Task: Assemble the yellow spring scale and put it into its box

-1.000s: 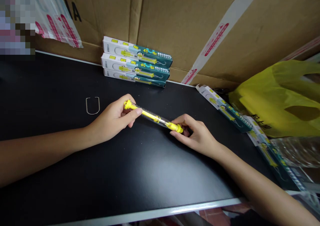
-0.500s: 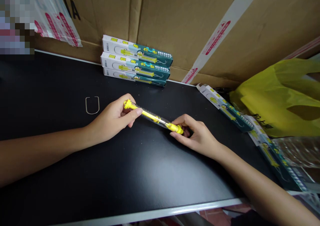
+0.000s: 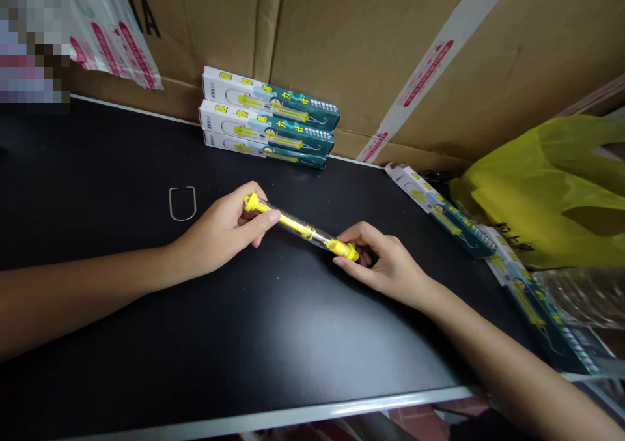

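Note:
A clear tube with yellow ends and a yellow rod inside (image 3: 293, 223) is held above the black table, sloping down to the right. My left hand (image 3: 239, 223) grips its left end between thumb and fingers. The yellow right end is pinched by the thumb and fingers of my right hand (image 3: 378, 258). On the table, left of my left hand, lies a U-shaped metal wire (image 3: 182, 204), touched by neither hand.
Three printed boxes (image 3: 266, 125) are stacked at the back of the black table (image 3: 293, 350), against a large cardboard box (image 3: 342, 50). Two more printed boxes (image 3: 439, 213) lie at the right, beside a yellow plastic bag (image 3: 537, 187) and clear plastic items (image 3: 581, 294).
Both hands keep the same hold on the tube. The whole view has shifted very slightly; nothing else has visibly moved.

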Tool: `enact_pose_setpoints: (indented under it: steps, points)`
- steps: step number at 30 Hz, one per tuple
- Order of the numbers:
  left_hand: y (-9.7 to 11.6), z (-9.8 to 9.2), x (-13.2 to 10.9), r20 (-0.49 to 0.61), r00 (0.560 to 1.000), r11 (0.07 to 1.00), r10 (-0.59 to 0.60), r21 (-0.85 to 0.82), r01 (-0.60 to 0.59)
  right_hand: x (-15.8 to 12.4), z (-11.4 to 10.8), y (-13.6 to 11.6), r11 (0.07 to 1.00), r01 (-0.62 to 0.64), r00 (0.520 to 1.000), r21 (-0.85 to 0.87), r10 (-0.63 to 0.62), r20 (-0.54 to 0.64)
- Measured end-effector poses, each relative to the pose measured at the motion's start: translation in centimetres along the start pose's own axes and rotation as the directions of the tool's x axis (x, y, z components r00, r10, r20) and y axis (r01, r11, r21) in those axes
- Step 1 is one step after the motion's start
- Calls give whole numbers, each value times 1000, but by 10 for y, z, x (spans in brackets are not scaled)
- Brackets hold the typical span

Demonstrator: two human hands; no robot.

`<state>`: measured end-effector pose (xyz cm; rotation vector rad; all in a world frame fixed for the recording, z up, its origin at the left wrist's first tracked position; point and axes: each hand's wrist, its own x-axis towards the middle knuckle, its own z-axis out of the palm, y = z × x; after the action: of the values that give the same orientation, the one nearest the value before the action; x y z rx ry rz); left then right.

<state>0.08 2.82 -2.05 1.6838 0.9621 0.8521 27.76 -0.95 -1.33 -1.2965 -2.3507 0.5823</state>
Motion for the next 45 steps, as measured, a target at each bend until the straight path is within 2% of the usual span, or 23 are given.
enact_pose_setpoints:
  steps: [45]
  points:
    - [2, 0, 0, 18, 1000, 999, 23, 42, -24, 0, -5, -1, 1000, -4, 998, -21, 6, 64]
